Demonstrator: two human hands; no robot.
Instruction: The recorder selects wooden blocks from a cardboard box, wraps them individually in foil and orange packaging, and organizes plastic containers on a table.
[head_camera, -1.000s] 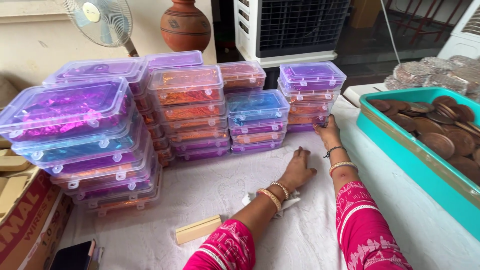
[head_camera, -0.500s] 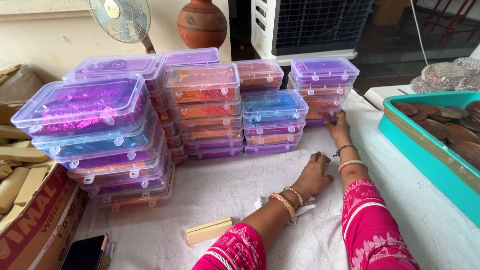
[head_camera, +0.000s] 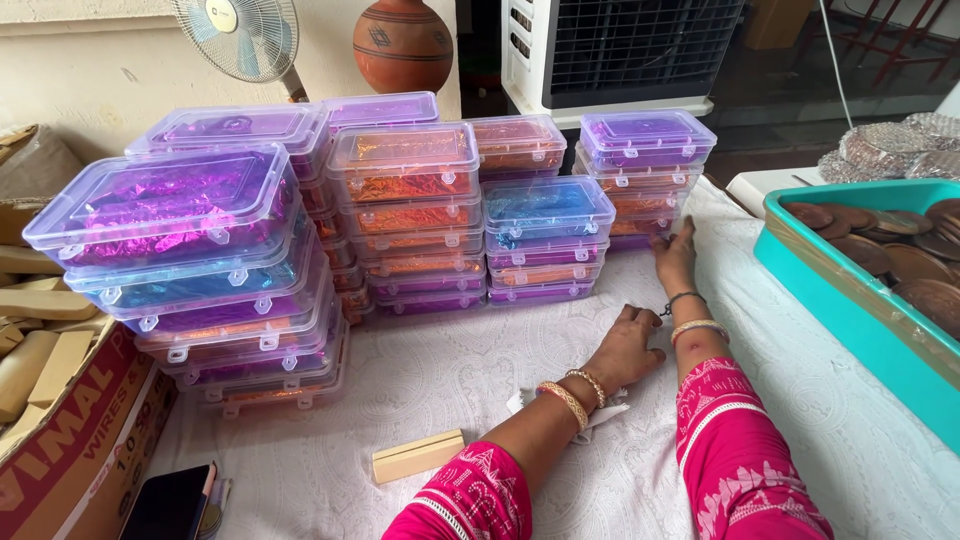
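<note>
Stacks of clear lidded boxes (head_camera: 400, 200) holding purple, orange and blue foil already stand in rows along the desk's (head_camera: 440, 380) far edge. My left hand (head_camera: 625, 345) lies open, palm down, empty, on the white cloth. My right hand (head_camera: 675, 255), fingers straight, touches the base of the rightmost stack (head_camera: 645, 175). Since half a second ago, only the view has shifted slightly leftward.

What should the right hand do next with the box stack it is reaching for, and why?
Probably slide the right hand flat against the side of the rightmost stack of boxes and nudge it square. The fingertips reach the stack's lower right corner; whether they touch is unclear. The left hand rests flat on the white cloth, holding nothing, so it can steady the neighbouring stack.
</note>
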